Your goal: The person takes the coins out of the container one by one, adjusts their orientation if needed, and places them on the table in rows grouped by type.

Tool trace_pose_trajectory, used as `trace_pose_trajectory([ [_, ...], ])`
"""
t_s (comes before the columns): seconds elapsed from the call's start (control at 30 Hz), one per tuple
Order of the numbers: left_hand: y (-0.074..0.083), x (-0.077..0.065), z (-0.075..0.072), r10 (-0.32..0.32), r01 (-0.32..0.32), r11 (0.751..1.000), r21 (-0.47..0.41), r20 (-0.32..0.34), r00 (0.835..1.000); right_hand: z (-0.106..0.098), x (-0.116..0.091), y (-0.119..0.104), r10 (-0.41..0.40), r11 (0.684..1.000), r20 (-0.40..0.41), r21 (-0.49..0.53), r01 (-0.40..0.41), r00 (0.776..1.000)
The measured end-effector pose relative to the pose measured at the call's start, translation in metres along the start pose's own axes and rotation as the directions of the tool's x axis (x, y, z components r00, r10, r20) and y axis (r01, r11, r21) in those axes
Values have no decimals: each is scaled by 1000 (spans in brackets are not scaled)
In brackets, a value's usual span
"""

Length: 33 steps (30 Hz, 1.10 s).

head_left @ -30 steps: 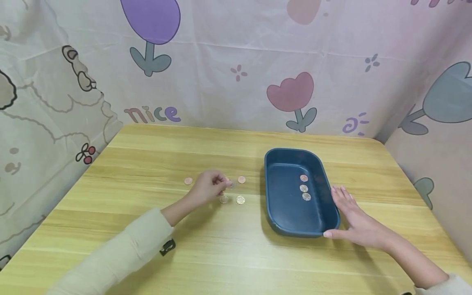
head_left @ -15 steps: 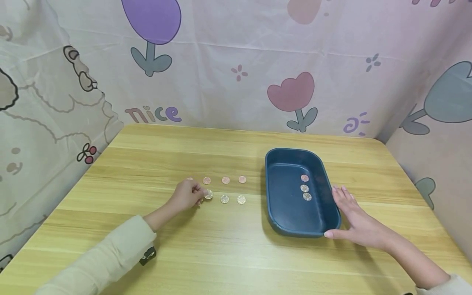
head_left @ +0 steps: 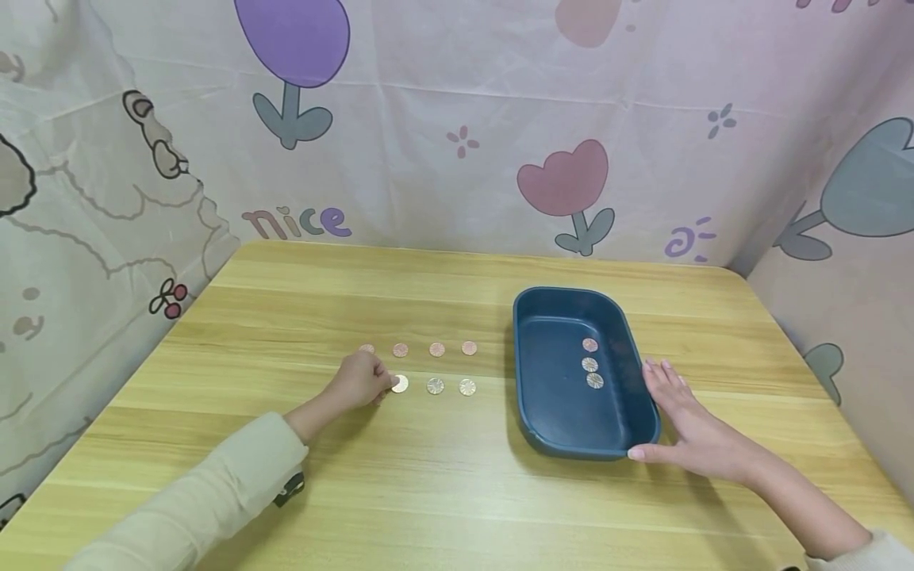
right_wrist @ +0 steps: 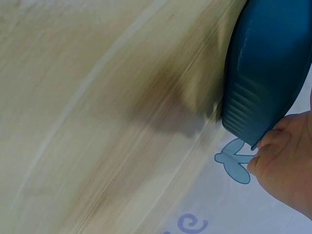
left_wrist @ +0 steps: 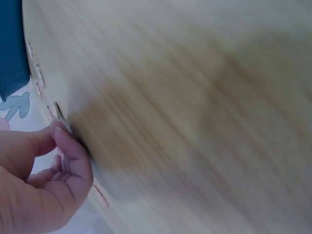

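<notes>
Coin [head_left: 401, 384] pinched by left hand [head_left: 357, 380], right hand [head_left: 689, 428] spread against blue tray [head_left: 557, 388], wooden table [head_left: 457, 507], flower-print cloth [head_left: 443, 95] behind

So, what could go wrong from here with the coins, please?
The left hand seems to pinch a pale coin by its edge, so it might slip. That hand also partly covers a reddish coin in the head view and could brush it. The right hand touches the blue tray; a push might shift the three coins inside.

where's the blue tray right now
In the head view, the dark blue tray stands right of the two rows of coins, the right hand against its right side.
</notes>
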<state>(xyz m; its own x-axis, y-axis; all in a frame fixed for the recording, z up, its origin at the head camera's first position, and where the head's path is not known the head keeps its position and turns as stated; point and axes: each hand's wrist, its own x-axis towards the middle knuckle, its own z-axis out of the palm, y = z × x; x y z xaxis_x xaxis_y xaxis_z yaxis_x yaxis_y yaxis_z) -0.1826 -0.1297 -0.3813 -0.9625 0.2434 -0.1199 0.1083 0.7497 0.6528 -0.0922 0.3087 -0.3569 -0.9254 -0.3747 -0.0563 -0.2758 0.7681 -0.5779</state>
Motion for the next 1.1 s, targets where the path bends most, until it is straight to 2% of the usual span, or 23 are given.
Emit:
trace_pose_trajectory([
  [0.13,3,1,2,-19,20,998,53,-22,1000,0,0,0,5,1000,1,10,-5,1000],
  [0.27,5,1,3,-21,23,998,51,-23,1000,0,0,1,4,1000,0,9,-4,1000],
  [0.5,13,3,-1,71,-74,997,-34,-97,993,-1,-1,0,2,1000,-2,7,-2,1000],
  [0.63,28,6,2,108,-123,987,-106,-138,985,-2,-1,0,5,1000,-4,6,-5,1000],
  [0.8,52,12,12,164,-195,960,-199,-161,973,-3,-1,-1,10,1000,-4,17,-10,1000],
  [0.93,70,17,23,218,-254,935,-248,-163,962,-2,-1,-1,10,1000,-2,15,-10,1000],
  [1.1,96,22,39,263,-293,898,-328,-135,955,-1,0,-1,2,1000,0,13,-2,1000],
])
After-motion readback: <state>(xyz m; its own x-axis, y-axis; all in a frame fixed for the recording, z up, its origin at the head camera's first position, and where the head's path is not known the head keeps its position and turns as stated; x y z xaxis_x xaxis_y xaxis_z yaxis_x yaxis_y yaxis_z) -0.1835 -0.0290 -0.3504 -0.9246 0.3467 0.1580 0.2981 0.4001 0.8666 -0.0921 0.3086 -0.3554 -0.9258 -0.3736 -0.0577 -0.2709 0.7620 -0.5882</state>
